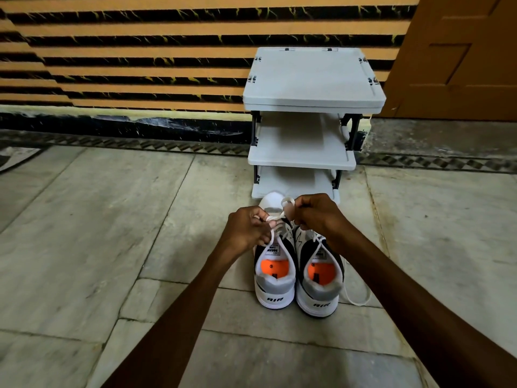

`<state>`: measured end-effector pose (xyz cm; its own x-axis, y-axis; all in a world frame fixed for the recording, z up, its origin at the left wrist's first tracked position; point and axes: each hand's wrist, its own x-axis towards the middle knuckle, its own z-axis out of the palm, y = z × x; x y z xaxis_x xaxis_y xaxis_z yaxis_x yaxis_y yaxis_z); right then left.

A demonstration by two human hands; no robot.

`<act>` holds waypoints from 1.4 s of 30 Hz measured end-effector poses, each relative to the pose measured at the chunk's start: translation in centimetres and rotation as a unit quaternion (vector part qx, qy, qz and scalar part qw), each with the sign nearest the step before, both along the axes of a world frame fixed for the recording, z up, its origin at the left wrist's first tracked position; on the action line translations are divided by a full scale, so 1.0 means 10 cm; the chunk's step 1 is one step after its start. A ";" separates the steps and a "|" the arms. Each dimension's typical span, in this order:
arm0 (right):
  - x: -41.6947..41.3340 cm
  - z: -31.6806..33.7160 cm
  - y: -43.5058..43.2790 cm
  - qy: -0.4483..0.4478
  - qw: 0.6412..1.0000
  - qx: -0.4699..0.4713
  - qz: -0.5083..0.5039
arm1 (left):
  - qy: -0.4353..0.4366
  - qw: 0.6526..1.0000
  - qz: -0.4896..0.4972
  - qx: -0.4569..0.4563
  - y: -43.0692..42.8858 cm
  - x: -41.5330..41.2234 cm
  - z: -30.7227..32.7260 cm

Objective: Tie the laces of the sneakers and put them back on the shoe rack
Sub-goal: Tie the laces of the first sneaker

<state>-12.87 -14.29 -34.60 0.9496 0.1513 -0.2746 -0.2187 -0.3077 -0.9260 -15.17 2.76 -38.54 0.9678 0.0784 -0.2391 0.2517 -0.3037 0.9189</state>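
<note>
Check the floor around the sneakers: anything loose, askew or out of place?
Yes: the right sneaker's lace trails loose onto the floor beside its heel, untied. Both hands are busy on the left sneaker's lace. Nothing else stands out.

A floor of pale marble slabs fills the near scene, with a dark patterned border along its far edge. Behind it rises a wall striped orange and black. At far right stands a brown door; a mat corner shows far left.
</note>
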 end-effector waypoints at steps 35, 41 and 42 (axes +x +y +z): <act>-0.11 -0.17 -0.11 -0.225 0.897 -0.375 0.067 | 0.009 0.959 -0.122 0.254 0.11 -0.08 0.00; -0.12 -0.27 0.14 -0.151 0.898 -0.377 0.173 | 0.009 0.966 -0.081 0.246 -0.01 -0.07 -0.14; -0.12 -0.28 0.15 -0.154 0.898 -0.376 0.169 | 0.008 0.967 -0.075 0.243 -0.02 -0.07 -0.16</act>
